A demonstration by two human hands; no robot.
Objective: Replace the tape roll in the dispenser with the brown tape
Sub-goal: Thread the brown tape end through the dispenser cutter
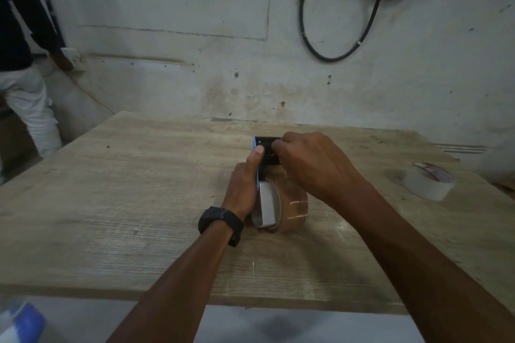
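Observation:
A tape dispenser [266, 203] lies on the wooden table [139, 189], its black toothed cutter end pointing away from me. A brown tape roll [295, 207] sits in it on the near side. My left hand [243, 186] grips the dispenser's body from the left, thumb stretched up along the blue side plate. My right hand [315, 161] reaches over the roll and pinches at the black cutter end; what its fingertips hold is hidden. A white tape roll [429, 181] lies flat on the table at the right.
A stained wall runs just behind the table, with a looped black cable [334, 56] hanging on it. Another person [25, 86] stands at the far left beside the table. A blue and white object [19, 323] sits blurred at the bottom left.

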